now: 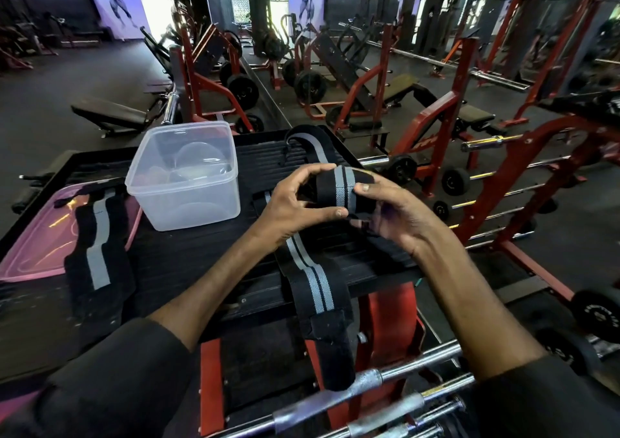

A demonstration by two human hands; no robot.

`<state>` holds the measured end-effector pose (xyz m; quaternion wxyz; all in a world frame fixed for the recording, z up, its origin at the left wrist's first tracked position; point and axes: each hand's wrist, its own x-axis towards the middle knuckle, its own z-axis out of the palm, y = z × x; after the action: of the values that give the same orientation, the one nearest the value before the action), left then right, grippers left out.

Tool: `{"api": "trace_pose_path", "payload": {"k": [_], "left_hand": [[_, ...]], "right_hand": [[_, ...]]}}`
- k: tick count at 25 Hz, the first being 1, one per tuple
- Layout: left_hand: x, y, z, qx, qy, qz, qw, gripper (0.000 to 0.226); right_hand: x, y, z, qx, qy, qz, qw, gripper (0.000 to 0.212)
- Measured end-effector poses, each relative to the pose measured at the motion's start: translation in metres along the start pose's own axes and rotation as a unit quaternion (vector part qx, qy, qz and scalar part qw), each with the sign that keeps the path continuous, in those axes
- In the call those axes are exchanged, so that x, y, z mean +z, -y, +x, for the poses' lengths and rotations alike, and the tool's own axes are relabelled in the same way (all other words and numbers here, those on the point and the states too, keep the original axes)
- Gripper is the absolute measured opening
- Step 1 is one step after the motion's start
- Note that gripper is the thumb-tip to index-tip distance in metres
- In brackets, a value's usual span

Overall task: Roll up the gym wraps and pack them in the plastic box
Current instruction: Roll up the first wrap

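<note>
Both hands hold a partly rolled black gym wrap with grey stripes [342, 189] above a black ribbed platform [188, 256]. My left hand [295, 202] pinches the roll's left end and my right hand [389, 212] grips its right end. The wrap's loose tail [315, 286] trails down toward me over the platform's front edge. A second flat wrap [99, 253] lies at the left, partly on a pink lid [37, 243]. Another wrap [308, 142] lies at the platform's far edge. The clear plastic box [184, 175] stands open left of my hands, with no wraps inside.
Chrome barbell bars [369, 390] lie across the near bottom right. A red rack with bars [523, 182] stands at the right. Benches and weight machines [335, 78] fill the dark gym floor beyond the platform.
</note>
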<state>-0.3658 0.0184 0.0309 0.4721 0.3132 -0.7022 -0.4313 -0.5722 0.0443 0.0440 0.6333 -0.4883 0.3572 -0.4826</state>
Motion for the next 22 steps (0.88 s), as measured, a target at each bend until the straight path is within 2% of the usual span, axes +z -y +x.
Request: {"api": "trace_pose_path", "payload": {"k": [3, 6, 8, 11, 14, 18, 22], "left_hand": [[-0.006, -0.005, -0.002, 0.040, -0.010, 0.077, 0.996, 0.072], [-0.014, -0.005, -0.004, 0.095, -0.002, 0.157, 0.983, 0.077], [-0.014, -0.007, -0.003, 0.074, 0.010, 0.129, 0.989, 0.077], [-0.016, -0.012, -0.001, -0.014, 0.018, 0.014, 1.000, 0.068], [-0.021, -0.014, -0.003, -0.034, -0.023, -0.003, 0.999, 0.063], [-0.040, -0.015, -0.016, -0.018, -0.041, 0.085, 0.995, 0.069], [-0.075, -0.013, -0.042, -0.021, -0.037, 0.181, 0.983, 0.077]], "right_hand": [[0.004, -0.006, 0.003, 0.002, -0.016, -0.047, 0.999, 0.030], [0.010, -0.006, 0.003, -0.018, -0.039, -0.044, 0.998, 0.041], [0.016, -0.008, 0.002, -0.055, -0.055, -0.009, 0.997, 0.051], [0.027, -0.020, 0.008, -0.082, -0.067, 0.053, 0.993, 0.062], [0.036, -0.027, 0.013, -0.070, -0.069, 0.062, 0.993, 0.066], [0.036, -0.012, 0.011, -0.038, -0.013, -0.099, 0.994, 0.053], [0.057, -0.003, 0.030, -0.026, 0.050, -0.330, 0.942, 0.054]]}}
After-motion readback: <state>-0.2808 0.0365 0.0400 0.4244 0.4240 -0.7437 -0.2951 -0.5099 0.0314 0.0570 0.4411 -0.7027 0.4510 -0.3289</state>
